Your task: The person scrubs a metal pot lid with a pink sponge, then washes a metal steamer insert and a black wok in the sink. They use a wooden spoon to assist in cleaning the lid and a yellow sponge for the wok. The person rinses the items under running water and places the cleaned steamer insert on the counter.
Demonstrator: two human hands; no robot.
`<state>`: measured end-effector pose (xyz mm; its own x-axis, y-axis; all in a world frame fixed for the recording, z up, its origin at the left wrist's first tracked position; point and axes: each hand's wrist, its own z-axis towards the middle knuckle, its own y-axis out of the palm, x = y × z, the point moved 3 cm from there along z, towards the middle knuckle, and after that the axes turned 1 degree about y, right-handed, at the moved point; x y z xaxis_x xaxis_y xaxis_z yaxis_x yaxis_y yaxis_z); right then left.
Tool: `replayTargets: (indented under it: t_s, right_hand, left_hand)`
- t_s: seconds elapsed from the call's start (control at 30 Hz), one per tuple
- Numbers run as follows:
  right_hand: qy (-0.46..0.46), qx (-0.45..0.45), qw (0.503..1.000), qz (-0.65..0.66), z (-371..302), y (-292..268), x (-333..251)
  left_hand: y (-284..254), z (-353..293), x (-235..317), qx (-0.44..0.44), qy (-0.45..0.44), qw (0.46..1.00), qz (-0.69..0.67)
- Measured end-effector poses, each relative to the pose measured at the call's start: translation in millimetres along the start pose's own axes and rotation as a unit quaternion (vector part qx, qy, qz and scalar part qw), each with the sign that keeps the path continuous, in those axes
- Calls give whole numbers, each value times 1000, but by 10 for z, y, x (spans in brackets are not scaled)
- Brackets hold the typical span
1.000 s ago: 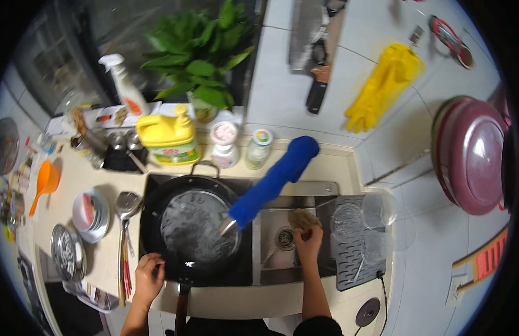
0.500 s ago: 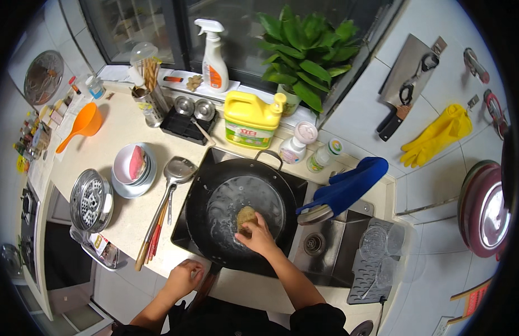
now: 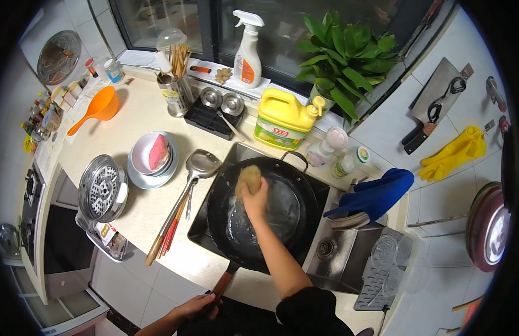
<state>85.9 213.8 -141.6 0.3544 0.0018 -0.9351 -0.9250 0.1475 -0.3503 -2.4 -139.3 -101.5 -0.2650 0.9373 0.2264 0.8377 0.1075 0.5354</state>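
A large black wok (image 3: 282,246) sits in the left sink basin, wet inside with some cloudy water and streaks of suds. My right hand (image 3: 254,200) is closed on a tan, rough-looking scrubber (image 3: 248,180) and presses it to the wok's far left inner wall. The wok's wooden handle (image 3: 222,283) points toward me past the counter's front edge. My left hand (image 3: 199,306) is wrapped round the end of that handle. Part of the wok's floor lies hidden behind my right forearm.
Left of the wok lie a metal spatula (image 3: 203,163), stacked bowls (image 3: 143,151) and a steamer pot (image 3: 103,187). Behind stands a yellow detergent jug (image 3: 282,120). Blue gloves (image 3: 377,193) hang over the right basin (image 3: 346,255).
My left hand has moved from beside the wok to its handle and grips it. My right hand has carried the scrubber from the wok's bottom up its far left wall. The view has shifted.
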Motion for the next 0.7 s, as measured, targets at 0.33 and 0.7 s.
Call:
replayTargets:
  t_s: [0.33,0.7]
  right_hand:
    - [-18,-323,946,-33,-1050,47,164]
    - [18,-563,824,-59,-1083,-559,6]
  left_hand:
    - [-40,75,2,12,29,999,30]
    - [-30,58,-19,27,17,999,37]
